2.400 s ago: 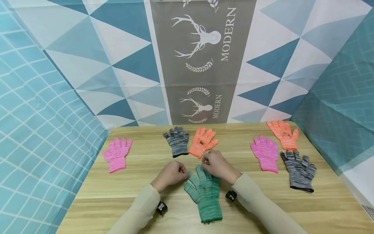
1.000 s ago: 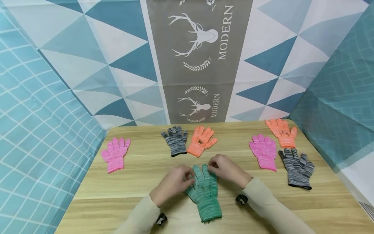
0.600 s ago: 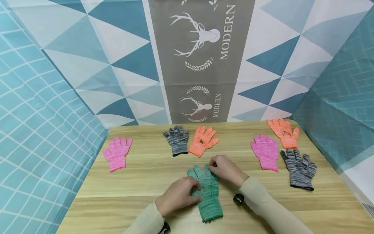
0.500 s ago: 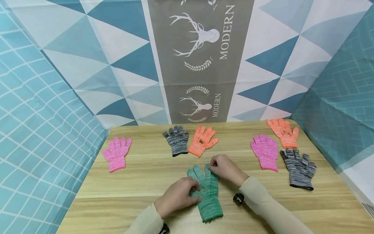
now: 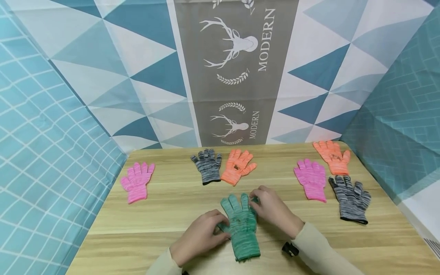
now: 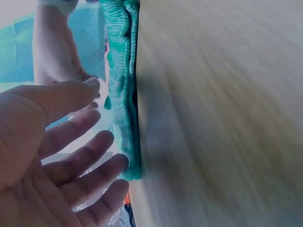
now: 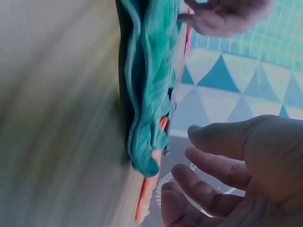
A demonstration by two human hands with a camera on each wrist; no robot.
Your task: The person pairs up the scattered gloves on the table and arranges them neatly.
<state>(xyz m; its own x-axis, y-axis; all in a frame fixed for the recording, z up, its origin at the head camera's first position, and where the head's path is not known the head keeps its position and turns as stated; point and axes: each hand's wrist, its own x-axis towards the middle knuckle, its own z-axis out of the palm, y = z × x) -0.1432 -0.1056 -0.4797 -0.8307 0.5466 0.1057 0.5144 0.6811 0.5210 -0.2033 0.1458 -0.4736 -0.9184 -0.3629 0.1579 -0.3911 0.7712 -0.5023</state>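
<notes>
A green knit glove (image 5: 243,225) lies flat on the table, its fingers pointing away and its cuff toward the person. At its left side my left hand (image 5: 203,236) reaches over the glove's thumb, which it partly covers. The left wrist view shows the fingers of this hand (image 6: 71,156) spread and loosely straight beside the glove's edge (image 6: 120,94). Up at the glove's right-hand fingers is my right hand (image 5: 275,210), its fingertips overlapping the outermost one. Seen from the right wrist, this hand (image 7: 227,175) has bent, relaxed fingers, with a gap between them and the glove (image 7: 151,94).
A pink glove (image 5: 137,182) lies at the left of the wooden table (image 5: 165,214). Behind the green glove are a grey glove (image 5: 208,166) and an orange glove (image 5: 238,167). At the right lie another pink glove (image 5: 311,179), orange glove (image 5: 333,157) and grey glove (image 5: 350,199).
My left hand has gone from the glove's fingertips down to its thumb side, then slightly outward. My right hand has shifted rightward to the glove's outermost finger. The green glove's fingers lie more evenly.
</notes>
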